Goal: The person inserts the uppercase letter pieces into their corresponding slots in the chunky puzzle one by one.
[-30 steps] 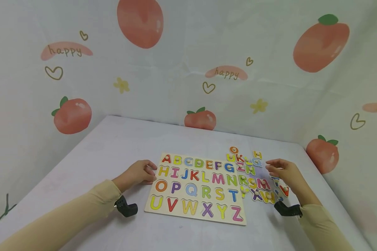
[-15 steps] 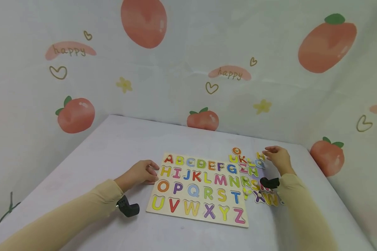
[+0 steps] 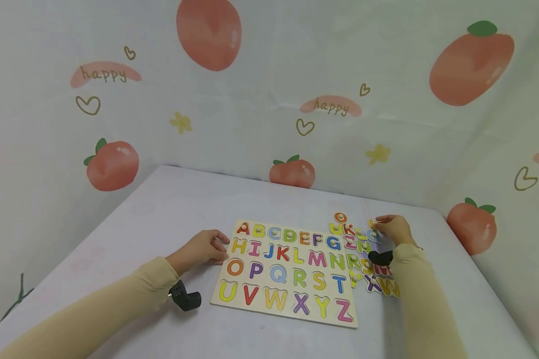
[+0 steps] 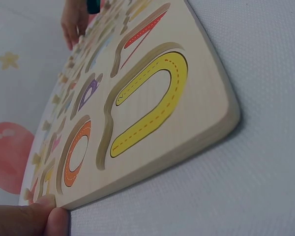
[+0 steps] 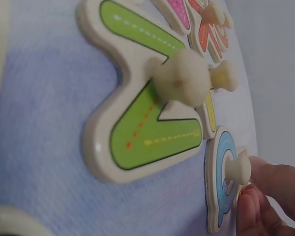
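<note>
A wooden alphabet puzzle board [image 3: 262,286] lies flat on the table, with knobbed pieces along its top row and bare recesses below. At its left edge my left hand [image 3: 201,248] grips the rim between thumb [image 4: 45,200] and finger. Right of the board, my right hand [image 3: 394,229] is over the yellow letter H piece [image 3: 371,224], mostly covering it. In the right wrist view, thumb and fingers [image 5: 280,184] come together just behind the blue Q piece [image 5: 220,182]; the H knob is hidden. Beside them lies the green N piece [image 5: 152,118].
Several loose knobbed letters lie right of the board, including an orange O [image 3: 340,217], a purple X [image 3: 373,283] and a yellow W [image 3: 391,287]. Some overlap or touch the board's edge. A fruit-print cloth [image 3: 251,99] hangs behind the white table [image 3: 170,209].
My right hand has moved from the right side of the loose letters up and left to the H piece, its fingers now covering part of it. The left hand stays at the board's edge.
</note>
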The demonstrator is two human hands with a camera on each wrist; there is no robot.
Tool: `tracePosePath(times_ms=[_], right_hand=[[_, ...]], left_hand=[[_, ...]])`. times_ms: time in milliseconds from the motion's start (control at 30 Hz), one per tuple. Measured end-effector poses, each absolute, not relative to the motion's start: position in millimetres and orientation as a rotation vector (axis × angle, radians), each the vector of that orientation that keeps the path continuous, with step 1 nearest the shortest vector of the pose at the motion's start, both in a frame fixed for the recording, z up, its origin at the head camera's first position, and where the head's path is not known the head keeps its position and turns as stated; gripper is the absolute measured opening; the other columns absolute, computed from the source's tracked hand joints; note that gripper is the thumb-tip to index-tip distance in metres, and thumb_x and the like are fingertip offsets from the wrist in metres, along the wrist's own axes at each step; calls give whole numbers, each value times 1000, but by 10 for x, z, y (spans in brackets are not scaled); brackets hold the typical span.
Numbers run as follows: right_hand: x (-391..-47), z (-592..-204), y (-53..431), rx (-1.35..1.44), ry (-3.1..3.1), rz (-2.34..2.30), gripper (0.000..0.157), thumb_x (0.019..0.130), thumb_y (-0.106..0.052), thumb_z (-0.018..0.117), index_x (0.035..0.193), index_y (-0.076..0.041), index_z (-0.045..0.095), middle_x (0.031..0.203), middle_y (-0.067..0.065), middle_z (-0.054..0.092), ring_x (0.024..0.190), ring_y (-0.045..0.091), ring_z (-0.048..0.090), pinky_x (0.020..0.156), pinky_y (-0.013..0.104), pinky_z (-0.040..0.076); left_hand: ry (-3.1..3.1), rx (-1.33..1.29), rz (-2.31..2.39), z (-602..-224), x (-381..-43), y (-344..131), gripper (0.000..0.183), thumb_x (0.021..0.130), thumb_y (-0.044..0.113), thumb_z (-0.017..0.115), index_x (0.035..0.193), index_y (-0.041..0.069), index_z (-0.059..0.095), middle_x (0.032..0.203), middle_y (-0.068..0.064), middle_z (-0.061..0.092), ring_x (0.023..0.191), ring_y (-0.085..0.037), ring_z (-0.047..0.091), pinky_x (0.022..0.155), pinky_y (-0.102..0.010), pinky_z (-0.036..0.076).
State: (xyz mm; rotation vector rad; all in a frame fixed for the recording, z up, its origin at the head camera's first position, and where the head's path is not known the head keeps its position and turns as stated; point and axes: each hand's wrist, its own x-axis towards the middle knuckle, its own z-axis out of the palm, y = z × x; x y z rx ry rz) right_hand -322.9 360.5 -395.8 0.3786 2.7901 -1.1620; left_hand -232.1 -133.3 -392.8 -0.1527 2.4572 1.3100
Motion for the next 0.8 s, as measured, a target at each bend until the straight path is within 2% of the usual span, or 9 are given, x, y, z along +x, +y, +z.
tracePosePath(times_ms=[100,233,500,633,800], right_hand=[[-3212,-3966,3602,371,2786,-1153,41,93,-16,61,125,9,56,123,29,58,103,33,54,93,48,42],[-3209,-3984,3604,372,2796,-1144,39,93,-15,61,124,8,57,124,29,57,102,32,54,90,46,43],[-3186,-3979,3583,404,2842,-1141,32,92,-13,62,115,8,63,101,20,68,85,22,58,73,32,43],[-3144,-3920,3541,420,2891,-1169,31,94,-13,59,115,9,62,107,24,65,91,27,57,71,31,44],[-3136,-3812,3466,312,2931,-1268,36,96,-20,60,120,6,61,119,26,62,107,36,57,84,39,46]], left_hand=[[2455,-156,1307,-3938,-2327,-1330,36,83,2,73,116,0,58,91,-11,61,72,-15,61,66,-25,58],[2449,-161,1311,-3942,-2329,-1323,36,82,1,73,115,0,58,91,-10,61,72,-15,61,66,-25,58],[2455,-138,1321,-3934,-2320,-1320,37,82,0,72,115,-1,58,91,-11,60,72,-15,61,65,-25,58],[2452,-141,1326,-3930,-2324,-1320,37,82,0,73,115,-1,58,91,-11,61,72,-15,61,65,-24,58],[2453,-127,1325,-3930,-2326,-1338,37,82,1,73,116,-1,57,91,-11,61,72,-15,61,65,-24,58]])
